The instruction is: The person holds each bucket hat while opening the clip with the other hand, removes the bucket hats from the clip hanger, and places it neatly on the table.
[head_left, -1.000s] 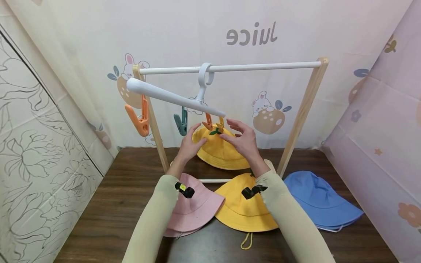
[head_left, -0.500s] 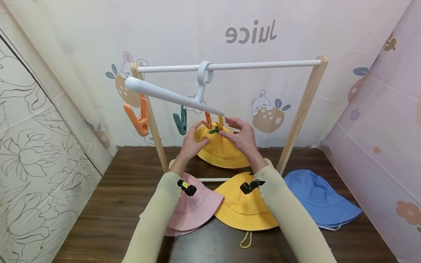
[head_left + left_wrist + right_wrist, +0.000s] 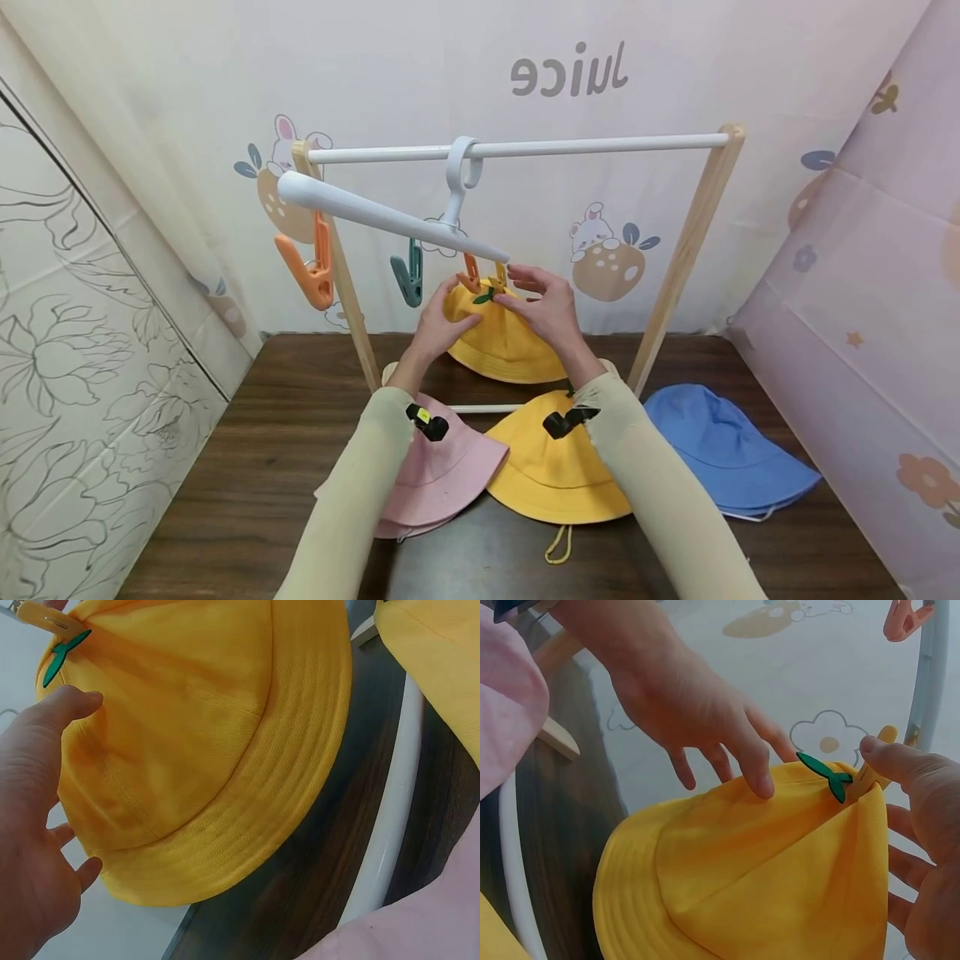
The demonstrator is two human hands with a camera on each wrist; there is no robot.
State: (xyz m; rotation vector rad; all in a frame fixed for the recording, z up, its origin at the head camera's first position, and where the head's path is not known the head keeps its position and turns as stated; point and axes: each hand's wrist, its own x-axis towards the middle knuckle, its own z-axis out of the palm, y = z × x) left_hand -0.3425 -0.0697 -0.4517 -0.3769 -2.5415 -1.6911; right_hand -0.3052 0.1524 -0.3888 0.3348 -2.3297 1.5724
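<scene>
A yellow bucket hat [image 3: 498, 346] with a green leaf hangs from a yellow clothespin [image 3: 871, 772] under the white hanger [image 3: 390, 218]. My left hand [image 3: 30, 817] is at the hat's left side, its thumb over the front of the crown and its fingers loosely bent around the side edge. My right hand [image 3: 930, 817] pinches the clothespin, thumb on its front, the other fingers partly hidden behind the hat. Beside it on the hanger are an orange clothespin [image 3: 469, 273], a green one and a larger-looking orange one at the left end.
The hanger hooks over the white rod [image 3: 592, 147] of a wooden-legged rack. On the dark wooden table [image 3: 255, 467] in front lie a pink hat [image 3: 442, 483], another yellow hat [image 3: 558, 475] with a cord loop, and a blue hat [image 3: 720, 450] at the right. Printed curtains stand around.
The whole scene shifts slightly left and up in the head view. Both hands stay at the hanging hat, nearly still; the left hand sits marginally closer to the crown.
</scene>
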